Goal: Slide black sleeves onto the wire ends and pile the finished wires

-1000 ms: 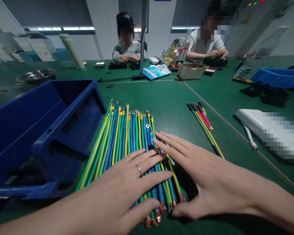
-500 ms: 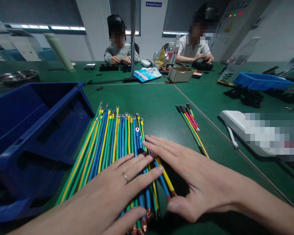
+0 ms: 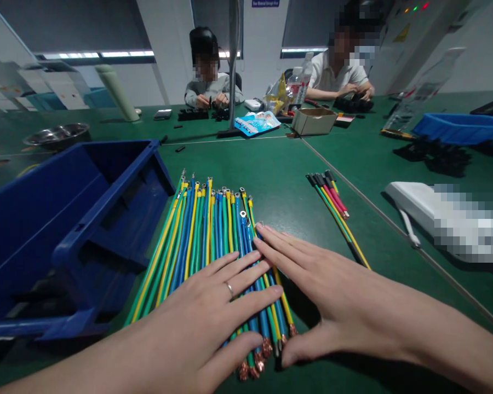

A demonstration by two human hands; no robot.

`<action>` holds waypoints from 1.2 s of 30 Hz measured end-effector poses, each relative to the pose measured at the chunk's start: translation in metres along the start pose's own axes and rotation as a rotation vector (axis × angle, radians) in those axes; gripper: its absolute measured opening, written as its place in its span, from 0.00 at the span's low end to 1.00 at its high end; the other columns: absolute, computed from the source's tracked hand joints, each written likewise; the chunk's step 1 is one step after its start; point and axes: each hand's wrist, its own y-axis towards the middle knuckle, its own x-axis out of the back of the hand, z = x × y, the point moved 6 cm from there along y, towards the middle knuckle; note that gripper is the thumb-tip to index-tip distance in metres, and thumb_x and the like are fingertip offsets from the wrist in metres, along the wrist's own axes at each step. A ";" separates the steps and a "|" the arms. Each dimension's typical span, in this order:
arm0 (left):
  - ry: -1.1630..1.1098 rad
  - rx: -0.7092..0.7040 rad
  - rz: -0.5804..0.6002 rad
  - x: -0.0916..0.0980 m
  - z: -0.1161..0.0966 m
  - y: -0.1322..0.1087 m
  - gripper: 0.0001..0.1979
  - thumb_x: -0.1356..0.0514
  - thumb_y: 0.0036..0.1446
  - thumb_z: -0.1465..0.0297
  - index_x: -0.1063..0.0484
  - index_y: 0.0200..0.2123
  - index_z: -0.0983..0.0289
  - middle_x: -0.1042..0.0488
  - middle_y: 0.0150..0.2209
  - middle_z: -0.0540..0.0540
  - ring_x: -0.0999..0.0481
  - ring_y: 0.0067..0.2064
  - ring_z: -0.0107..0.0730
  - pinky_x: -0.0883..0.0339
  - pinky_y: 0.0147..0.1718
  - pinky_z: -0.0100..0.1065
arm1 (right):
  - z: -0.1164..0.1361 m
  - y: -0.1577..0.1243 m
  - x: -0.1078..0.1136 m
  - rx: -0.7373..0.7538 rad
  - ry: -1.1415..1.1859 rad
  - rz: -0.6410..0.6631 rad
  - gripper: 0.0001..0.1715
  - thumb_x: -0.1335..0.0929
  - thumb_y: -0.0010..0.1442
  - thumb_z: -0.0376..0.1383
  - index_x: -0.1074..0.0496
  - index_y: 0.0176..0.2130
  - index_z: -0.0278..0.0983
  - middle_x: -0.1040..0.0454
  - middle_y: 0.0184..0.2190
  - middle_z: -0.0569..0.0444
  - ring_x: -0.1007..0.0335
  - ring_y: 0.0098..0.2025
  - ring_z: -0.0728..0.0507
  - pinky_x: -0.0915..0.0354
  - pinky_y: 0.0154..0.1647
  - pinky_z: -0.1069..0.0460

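Note:
A row of blue, green and yellow-green cables [image 3: 191,241] lies side by side on the green table, with ring terminals at the far ends and bare copper strands [image 3: 266,348] at some near ends. My left hand [image 3: 213,306] rests flat across the row, fingers spread, a ring on one finger. At the row's right edge is my right hand [image 3: 312,273], its fingers stretched out over the outermost cables and its thumb beside their near ends. The two hands' fingertips almost meet. Parts of the cables are hidden beneath both hands.
A dark blue bin [image 3: 119,219] stands left of the cables. To the right lie a small group of cables with black and red sleeves [image 3: 332,202] and a white device [image 3: 419,219]. Two people work across the table, near a small cardboard box [image 3: 312,121].
The outermost blue and yellow cables have shifted left under my right hand, closing the gap to the row. The whole view has swung slightly left. Both hands remain spread on the cables.

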 end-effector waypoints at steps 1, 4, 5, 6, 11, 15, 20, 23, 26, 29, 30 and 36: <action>-0.006 -0.003 -0.009 0.000 0.000 0.000 0.26 0.46 0.68 0.64 0.43 0.67 0.54 0.51 0.70 0.53 0.52 0.70 0.44 0.51 0.65 0.52 | -0.001 -0.001 0.001 0.002 -0.003 0.003 0.66 0.32 0.52 0.63 0.59 0.70 0.28 0.66 0.71 0.41 0.64 0.72 0.34 0.57 0.70 0.41; -0.008 -0.014 -0.040 0.000 0.000 -0.002 0.25 0.46 0.67 0.66 0.42 0.66 0.56 0.50 0.70 0.53 0.52 0.70 0.42 0.51 0.66 0.51 | -0.003 -0.005 0.002 0.018 0.002 -0.008 0.65 0.31 0.52 0.62 0.58 0.70 0.31 0.64 0.71 0.41 0.61 0.71 0.35 0.55 0.69 0.41; -0.009 -0.017 -0.048 0.000 0.000 -0.003 0.25 0.46 0.67 0.66 0.41 0.66 0.56 0.49 0.70 0.53 0.52 0.70 0.42 0.51 0.66 0.51 | -0.003 -0.006 0.003 0.025 0.006 -0.014 0.65 0.31 0.51 0.62 0.58 0.70 0.32 0.62 0.71 0.41 0.61 0.71 0.34 0.54 0.69 0.41; -0.011 -0.019 -0.055 0.000 0.000 -0.003 0.24 0.46 0.67 0.67 0.41 0.66 0.56 0.49 0.70 0.53 0.52 0.70 0.42 0.51 0.66 0.51 | -0.004 -0.007 0.004 0.032 0.010 -0.019 0.65 0.30 0.50 0.62 0.57 0.70 0.32 0.61 0.71 0.41 0.60 0.71 0.34 0.54 0.69 0.40; -0.009 -0.010 -0.068 -0.001 -0.001 -0.005 0.24 0.46 0.67 0.68 0.40 0.65 0.57 0.49 0.70 0.54 0.52 0.70 0.42 0.53 0.67 0.50 | -0.006 -0.006 0.008 -0.045 0.005 -0.004 0.60 0.32 0.53 0.62 0.54 0.70 0.36 0.61 0.72 0.44 0.56 0.70 0.32 0.48 0.67 0.37; -0.029 -0.003 -0.054 0.000 -0.003 -0.003 0.26 0.45 0.66 0.69 0.43 0.67 0.56 0.49 0.70 0.55 0.51 0.70 0.42 0.53 0.67 0.50 | -0.004 -0.001 0.015 -0.087 -0.008 -0.118 0.39 0.38 0.65 0.54 0.41 0.65 0.35 0.53 0.71 0.43 0.49 0.69 0.37 0.43 0.65 0.40; -0.045 0.019 -0.047 0.001 -0.004 -0.001 0.26 0.46 0.66 0.71 0.41 0.66 0.56 0.48 0.70 0.55 0.50 0.70 0.41 0.52 0.66 0.51 | -0.003 0.002 0.012 -0.038 -0.040 -0.194 0.34 0.36 0.65 0.52 0.40 0.61 0.34 0.45 0.68 0.39 0.46 0.67 0.39 0.38 0.63 0.41; -0.064 0.021 -0.076 0.002 -0.004 -0.002 0.26 0.46 0.65 0.71 0.41 0.66 0.56 0.47 0.70 0.56 0.49 0.70 0.43 0.51 0.66 0.52 | 0.001 0.004 0.013 0.005 -0.117 -0.279 0.30 0.37 0.66 0.51 0.38 0.57 0.33 0.39 0.64 0.36 0.42 0.65 0.36 0.36 0.60 0.37; -0.058 0.027 -0.072 0.001 -0.003 -0.004 0.24 0.46 0.66 0.69 0.39 0.65 0.58 0.48 0.70 0.58 0.49 0.70 0.43 0.50 0.65 0.53 | 0.001 0.005 0.016 0.003 -0.201 -0.353 0.21 0.39 0.68 0.46 0.34 0.53 0.35 0.35 0.60 0.39 0.39 0.62 0.35 0.34 0.57 0.36; -0.039 0.026 -0.069 0.001 -0.002 -0.005 0.24 0.46 0.66 0.70 0.39 0.64 0.58 0.48 0.70 0.57 0.50 0.70 0.43 0.50 0.65 0.53 | 0.000 0.006 0.016 0.003 -0.239 -0.355 0.14 0.40 0.69 0.38 0.31 0.50 0.37 0.33 0.57 0.42 0.37 0.59 0.35 0.32 0.54 0.37; -0.029 0.017 -0.077 0.001 -0.003 -0.005 0.24 0.46 0.66 0.70 0.39 0.65 0.58 0.48 0.70 0.58 0.49 0.70 0.43 0.49 0.65 0.53 | -0.001 0.006 0.016 0.006 -0.233 -0.353 0.13 0.40 0.68 0.37 0.30 0.48 0.38 0.32 0.55 0.43 0.36 0.57 0.36 0.31 0.52 0.37; 0.259 -0.135 -0.257 0.014 -0.022 -0.011 0.22 0.45 0.67 0.71 0.36 0.62 0.67 0.40 0.66 0.68 0.41 0.67 0.52 0.39 0.61 0.50 | -0.001 0.005 0.021 -0.019 -0.152 -0.352 0.14 0.41 0.68 0.33 0.30 0.46 0.39 0.30 0.47 0.45 0.32 0.46 0.40 0.30 0.44 0.42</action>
